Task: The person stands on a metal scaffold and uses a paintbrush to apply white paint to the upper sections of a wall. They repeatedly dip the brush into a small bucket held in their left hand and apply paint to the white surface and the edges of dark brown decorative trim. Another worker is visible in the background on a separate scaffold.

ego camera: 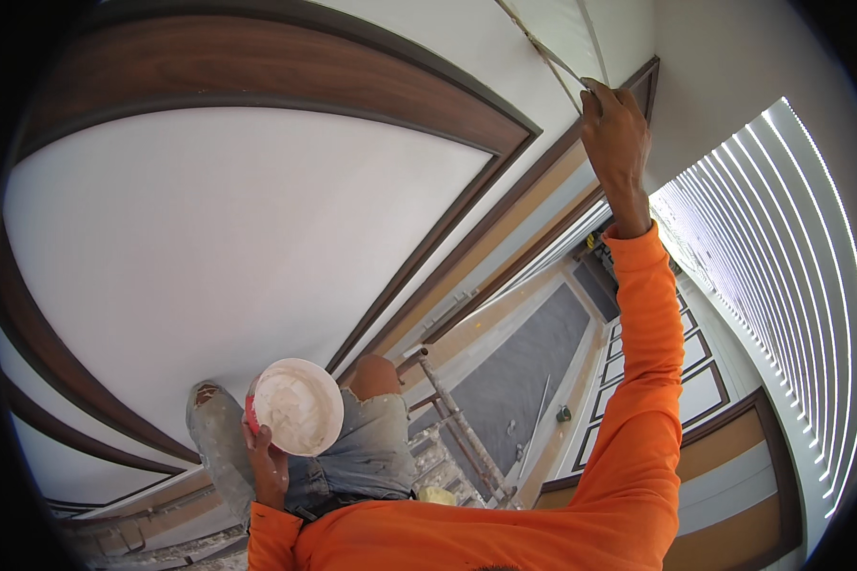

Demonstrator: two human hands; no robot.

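Note:
My left hand [266, 460] grips a round plastic tub [334, 400] by its side, low in front of my knees. Inside it is a pale pinkish-white paste [293, 410], smeared up the wall. High up, my right hand [616, 128] is raised to the white wall panel [464, 36] near the corner. Its fingers pinch a thin, flat tool [587, 84], perhaps a putty knife, mostly hidden by the hand. Brownish lines [535, 44] like a seam or crack run across the wall up to the fingertips.
Dark wood moulding [278, 64] frames the wall panel before my knees. I am on a paint-spattered scaffold [460, 428], high above a grey floor [521, 350]. Slatted panels with bright light strips [771, 193] are to the right. A yellow item [435, 494] lies beside my hip.

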